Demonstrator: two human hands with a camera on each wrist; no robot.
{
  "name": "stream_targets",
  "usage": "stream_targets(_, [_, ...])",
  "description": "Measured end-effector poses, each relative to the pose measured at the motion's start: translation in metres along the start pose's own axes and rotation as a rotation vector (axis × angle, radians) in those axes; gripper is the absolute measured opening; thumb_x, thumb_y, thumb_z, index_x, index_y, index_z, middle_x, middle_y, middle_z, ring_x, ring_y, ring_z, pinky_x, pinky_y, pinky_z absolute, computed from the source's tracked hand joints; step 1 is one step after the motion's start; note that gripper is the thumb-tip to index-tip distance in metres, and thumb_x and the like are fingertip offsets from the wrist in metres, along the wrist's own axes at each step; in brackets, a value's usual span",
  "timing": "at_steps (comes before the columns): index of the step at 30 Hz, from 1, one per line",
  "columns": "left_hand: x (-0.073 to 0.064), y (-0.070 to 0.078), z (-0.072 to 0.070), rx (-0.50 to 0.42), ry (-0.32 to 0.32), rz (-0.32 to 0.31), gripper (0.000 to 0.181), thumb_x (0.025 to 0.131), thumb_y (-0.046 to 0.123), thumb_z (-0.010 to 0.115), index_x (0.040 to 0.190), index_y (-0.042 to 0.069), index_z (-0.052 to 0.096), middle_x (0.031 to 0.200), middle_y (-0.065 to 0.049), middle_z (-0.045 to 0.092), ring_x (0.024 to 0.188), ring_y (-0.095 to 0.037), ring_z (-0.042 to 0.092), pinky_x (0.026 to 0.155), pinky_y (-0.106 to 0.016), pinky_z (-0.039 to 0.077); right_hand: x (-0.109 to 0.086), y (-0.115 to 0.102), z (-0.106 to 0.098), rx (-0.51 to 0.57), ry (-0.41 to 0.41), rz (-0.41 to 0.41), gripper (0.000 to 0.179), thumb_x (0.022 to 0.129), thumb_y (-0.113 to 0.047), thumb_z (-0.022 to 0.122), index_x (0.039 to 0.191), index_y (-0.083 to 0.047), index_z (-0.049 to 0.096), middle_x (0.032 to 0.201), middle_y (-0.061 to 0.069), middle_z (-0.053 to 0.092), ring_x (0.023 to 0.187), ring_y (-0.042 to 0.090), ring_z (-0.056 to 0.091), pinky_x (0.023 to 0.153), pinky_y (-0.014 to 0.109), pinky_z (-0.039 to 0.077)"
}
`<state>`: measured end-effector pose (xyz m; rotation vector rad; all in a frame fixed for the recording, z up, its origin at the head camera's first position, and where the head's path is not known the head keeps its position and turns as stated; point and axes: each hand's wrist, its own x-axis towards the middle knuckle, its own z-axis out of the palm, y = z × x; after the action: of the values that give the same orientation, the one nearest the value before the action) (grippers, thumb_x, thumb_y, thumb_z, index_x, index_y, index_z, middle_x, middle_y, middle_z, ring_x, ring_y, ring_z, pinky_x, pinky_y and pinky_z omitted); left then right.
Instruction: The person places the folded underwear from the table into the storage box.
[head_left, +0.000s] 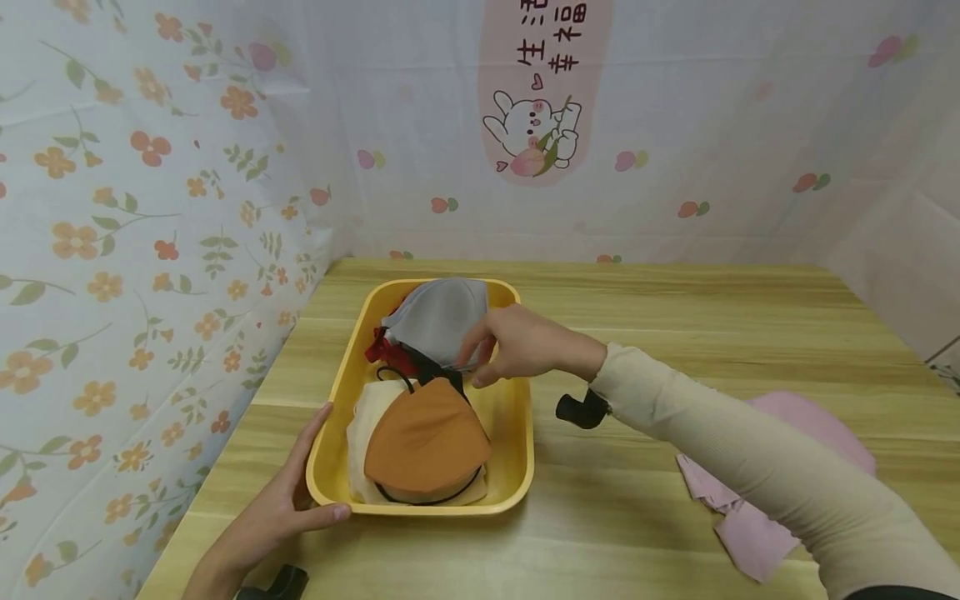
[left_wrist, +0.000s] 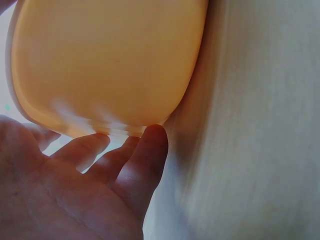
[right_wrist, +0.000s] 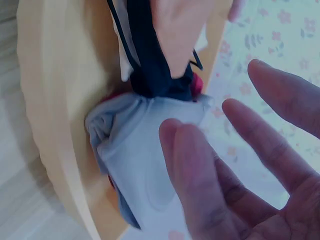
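Note:
In the head view, a yellow plastic basin [head_left: 522,467] holds folded cup-shaped fabric pieces that look like bras. A grey one [head_left: 442,312] lies at the back over red fabric [head_left: 397,358]. An orange one [head_left: 427,433] with black edging sits at the front on cream fabric [head_left: 360,425], and dark fabric shows between them. My right hand [head_left: 517,343] hovers over the right edge of the grey piece, fingers apart in the right wrist view and nothing between them. My left hand [head_left: 281,504] touches the basin's front left corner, fingertips [left_wrist: 155,135] against its outer wall.
A pink fabric piece [head_left: 813,425] lies on the wooden table [head_left: 630,533] at the right, partly behind my right sleeve [head_left: 720,442]. Black wrist devices show at both wrists. Patterned cloth hangings [head_left: 675,125] stand behind and to the left.

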<state>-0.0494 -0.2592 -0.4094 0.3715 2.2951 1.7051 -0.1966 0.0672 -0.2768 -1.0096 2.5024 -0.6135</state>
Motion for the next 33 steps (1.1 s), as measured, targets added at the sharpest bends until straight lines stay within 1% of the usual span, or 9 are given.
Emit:
stream_targets(4, [0.0,-0.001,0.0,-0.008,-0.004,0.008,0.108,0.088,0.008,0.073,0.162,0.035,-0.001,0.167,-0.021,-0.006,0.127,0.017,0.038,0.096,-0.012,0.044,-0.008,0.007,-0.008,-0.021,0.032,-0.001,0.022,0.088,-0.024,0.076,0.109,-0.014,0.077,0.094,0.003,0.076,0.087,0.016,0.067,0.074,0.028,0.052])
stream_targets(7, [0.0,-0.001,-0.001,-0.013,-0.006,0.011,0.108,0.088,0.007,0.072,0.162,0.034,-0.001,0.167,-0.021,-0.006,0.128,0.016,0.039,0.096,-0.013,0.045,-0.016,0.012,-0.014,-0.015,0.048,0.011,0.021,0.092,-0.025,0.072,0.109,-0.014,0.076,0.095,0.003,0.076,0.081,0.014,0.067,0.073,0.029,0.053])
stream_targets(11, [-0.001,-0.001,-0.001,-0.016,-0.005,0.002,0.107,0.088,0.008,0.072,0.162,0.035,-0.001,0.167,-0.021,-0.007,0.127,0.016,0.039,0.095,-0.013,0.046,-0.029,0.021,-0.023,0.034,0.059,0.052,0.021,0.094,-0.025,0.069,0.11,-0.012,0.074,0.097,0.005,0.075,0.073,0.012,0.067,0.069,0.029,0.054])
stream_targets(14, [-0.001,-0.001,-0.001,-0.018,-0.004,-0.005,0.107,0.088,0.008,0.072,0.162,0.036,-0.001,0.167,-0.02,-0.007,0.127,0.016,0.038,0.095,-0.013,0.046,-0.039,0.03,-0.03,0.075,0.071,0.096,0.022,0.095,-0.025,0.067,0.111,-0.011,0.072,0.097,0.007,0.074,0.073,0.013,0.066,0.067,0.03,0.054])
stream_targets(18, [0.0,-0.001,-0.001,-0.014,-0.004,-0.01,0.107,0.088,0.008,0.072,0.162,0.037,-0.001,0.168,-0.02,-0.006,0.128,0.017,0.038,0.096,-0.012,0.045,-0.054,0.04,-0.04,0.123,0.093,0.138,0.025,0.097,-0.024,0.066,0.114,-0.008,0.07,0.097,0.009,0.074,0.074,0.015,0.067,0.071,0.034,0.057])
stream_targets(21, [0.0,-0.001,0.0,-0.016,-0.008,-0.015,0.107,0.089,0.009,0.072,0.161,0.037,-0.001,0.168,-0.019,-0.007,0.128,0.016,0.038,0.096,-0.012,0.045,-0.067,0.047,-0.046,0.15,0.12,0.135,0.025,0.097,-0.021,0.066,0.115,-0.004,0.069,0.097,0.011,0.074,0.075,0.015,0.068,0.072,0.035,0.058])
stream_targets(25, [0.0,0.0,0.0,-0.028,-0.01,-0.023,0.107,0.089,0.009,0.072,0.161,0.038,-0.001,0.168,-0.02,-0.008,0.127,0.017,0.038,0.096,-0.013,0.045,-0.08,0.054,-0.051,0.174,0.161,0.134,0.025,0.097,-0.019,0.067,0.116,-0.003,0.069,0.097,0.011,0.074,0.075,0.016,0.067,0.071,0.034,0.058])
stream_targets(28, [0.0,0.001,-0.001,-0.03,-0.009,-0.023,0.107,0.089,0.009,0.072,0.161,0.037,-0.001,0.168,-0.02,-0.008,0.128,0.017,0.038,0.096,-0.012,0.045,-0.087,0.06,-0.053,0.177,0.184,0.155,0.026,0.096,-0.02,0.068,0.116,-0.004,0.07,0.096,0.009,0.074,0.077,0.016,0.066,0.07,0.035,0.058])
stream_targets(33, [0.0,-0.001,0.0,-0.031,-0.008,-0.021,0.107,0.089,0.008,0.072,0.161,0.037,-0.001,0.168,-0.019,-0.008,0.129,0.017,0.037,0.097,-0.012,0.044,-0.097,0.069,-0.054,0.128,0.249,0.214,0.027,0.096,-0.022,0.068,0.118,-0.006,0.068,0.097,0.01,0.073,0.078,0.018,0.065,0.069,0.032,0.057])
